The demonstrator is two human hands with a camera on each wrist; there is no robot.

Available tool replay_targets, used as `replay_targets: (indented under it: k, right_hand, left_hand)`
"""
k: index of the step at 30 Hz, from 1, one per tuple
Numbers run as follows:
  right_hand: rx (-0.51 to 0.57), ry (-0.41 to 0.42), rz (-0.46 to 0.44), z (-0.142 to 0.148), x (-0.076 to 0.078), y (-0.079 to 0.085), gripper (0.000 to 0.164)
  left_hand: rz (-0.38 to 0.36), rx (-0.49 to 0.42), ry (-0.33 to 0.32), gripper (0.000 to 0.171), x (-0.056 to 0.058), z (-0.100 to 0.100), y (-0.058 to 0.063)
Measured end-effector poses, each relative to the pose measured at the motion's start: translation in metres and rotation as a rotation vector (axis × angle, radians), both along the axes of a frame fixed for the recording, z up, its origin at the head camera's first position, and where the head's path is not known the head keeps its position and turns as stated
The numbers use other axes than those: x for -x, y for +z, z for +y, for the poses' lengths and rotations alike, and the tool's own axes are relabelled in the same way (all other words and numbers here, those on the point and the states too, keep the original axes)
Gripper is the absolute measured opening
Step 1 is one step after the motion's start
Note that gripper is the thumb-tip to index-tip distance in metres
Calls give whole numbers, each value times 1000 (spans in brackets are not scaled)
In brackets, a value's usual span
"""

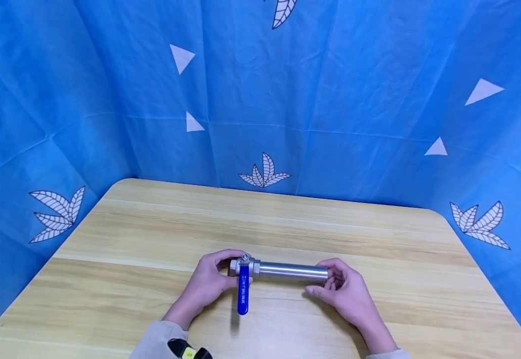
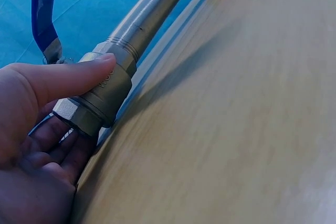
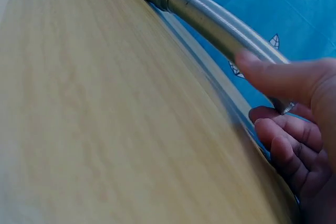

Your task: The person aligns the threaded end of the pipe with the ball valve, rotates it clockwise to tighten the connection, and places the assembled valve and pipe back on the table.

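A metal ball valve (image 1: 252,268) with a blue lever handle (image 1: 243,291) has a steel pipe (image 1: 292,270) joined to its right side. My left hand (image 1: 206,281) grips the valve body, the thumb on the near side; in the left wrist view, the thumb presses the valve body (image 2: 107,90) and fingers bend beneath its hex end. At the pipe's free end is my right hand (image 1: 347,291), thumb and loosely bent fingers spread about it. The head view shows a gap between that thumb and the pipe. Valve and pipe are held just above the table.
The pale wooden table (image 1: 161,224) has rounded far corners. Blue cloth (image 1: 260,89) with white leaf and triangle prints hangs behind it and along both sides. A dark band with a yellow part (image 1: 189,353) sits at the left wrist.
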State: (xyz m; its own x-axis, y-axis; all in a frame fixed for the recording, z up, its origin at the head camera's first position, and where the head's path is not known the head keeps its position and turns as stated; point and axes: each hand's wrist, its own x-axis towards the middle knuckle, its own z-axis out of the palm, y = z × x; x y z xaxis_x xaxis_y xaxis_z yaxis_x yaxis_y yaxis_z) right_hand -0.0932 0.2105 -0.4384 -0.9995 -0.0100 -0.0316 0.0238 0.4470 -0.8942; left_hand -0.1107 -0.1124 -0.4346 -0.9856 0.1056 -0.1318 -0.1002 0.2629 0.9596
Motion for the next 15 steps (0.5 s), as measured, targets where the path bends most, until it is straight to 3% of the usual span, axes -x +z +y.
replay_targets:
  k: [6,15]
  right_hand:
    - [22,-22,68,-1,-2,-1,43]
    - [91,-11,35,0,-1,0,51]
  left_hand:
    - [-1,6,-15,48,0,0,0]
    - [22,0,-13,51,1,2,0]
